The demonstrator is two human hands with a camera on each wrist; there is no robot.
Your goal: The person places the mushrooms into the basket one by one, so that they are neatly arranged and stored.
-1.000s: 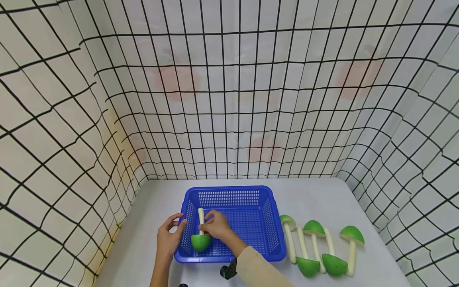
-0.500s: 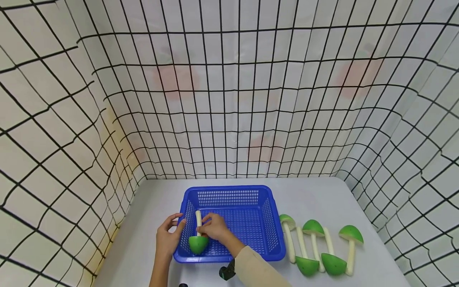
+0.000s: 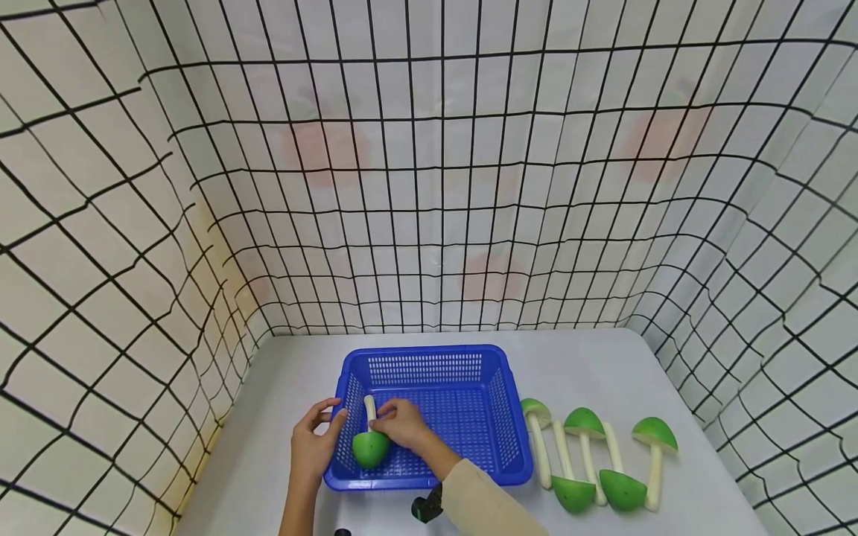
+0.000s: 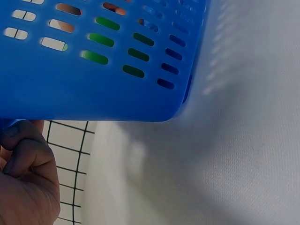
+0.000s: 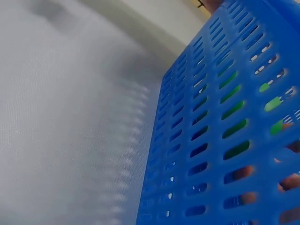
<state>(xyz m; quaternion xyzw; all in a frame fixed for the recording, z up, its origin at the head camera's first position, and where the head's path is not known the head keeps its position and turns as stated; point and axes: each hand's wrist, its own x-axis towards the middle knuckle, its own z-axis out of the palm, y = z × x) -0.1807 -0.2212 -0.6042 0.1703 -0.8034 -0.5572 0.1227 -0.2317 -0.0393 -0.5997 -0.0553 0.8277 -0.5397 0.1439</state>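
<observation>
A blue perforated plastic basket (image 3: 429, 482) stands on the table. My left hand (image 3: 315, 445) grips its left rim, and in the left wrist view the fingers (image 4: 30, 157) are curled at the rim. Inside the basket's left part is a toy mushroom with a green cap (image 3: 370, 450) and a cream stem (image 3: 369, 406); the cap points towards me. My right hand (image 3: 405, 426) pinches the stem near the cap. In the right wrist view the basket wall (image 5: 187, 122) mostly hides this mushroom; green shows through the slots.
Several more green-capped mushrooms (image 3: 585, 423) lie in a row right of the basket, their caps pointing alternate ways. Black grid netting (image 3: 442, 186) over white cloth encloses the table (image 3: 570, 357) at the back and sides. A small dark object (image 3: 342, 532) sits at the front edge.
The mushroom in my right hand has shifted slightly left and tilted, so more of its cap's dome shows. My left hand stays on the basket rim.
</observation>
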